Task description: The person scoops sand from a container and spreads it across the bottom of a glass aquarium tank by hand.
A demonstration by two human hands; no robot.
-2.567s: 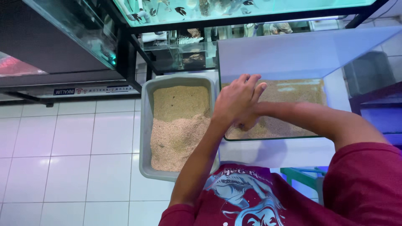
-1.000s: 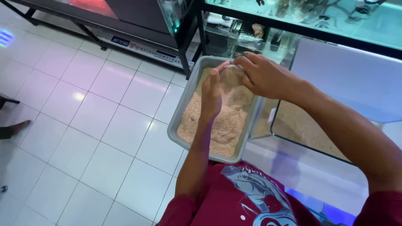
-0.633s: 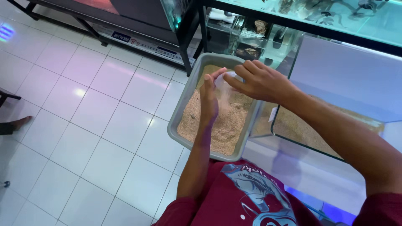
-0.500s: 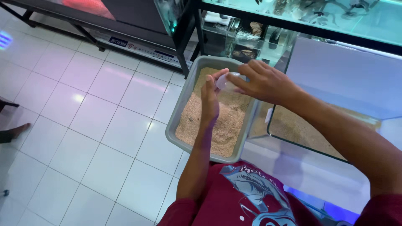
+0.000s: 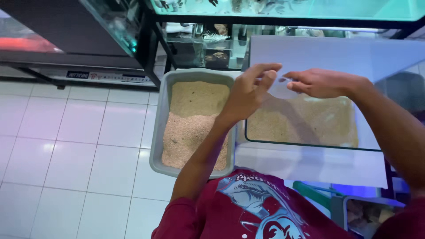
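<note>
My left hand (image 5: 251, 90) and my right hand (image 5: 319, 82) are raised close together above a glass tank (image 5: 310, 146) whose bottom is covered with pale sand (image 5: 305, 124). The fingertips of both hands pinch a small clear piece (image 5: 280, 82) between them; it is faint and its shape is hard to make out. To the left of the tank, on the floor, lies a grey plastic tray (image 5: 156, 132) filled with the same sand (image 5: 190, 124). My left forearm crosses the tray's right edge. I wear a red printed shirt (image 5: 256, 208).
White floor tiles (image 5: 75, 146) spread to the left. A black metal rack (image 5: 148, 48) with aquariums (image 5: 283, 8) stands behind the tray and tank. A green-and-grey container (image 5: 354, 212) sits at the lower right.
Both hands have moved right, from above the sand tray to above the glass tank. The view has swung right and up with them.
</note>
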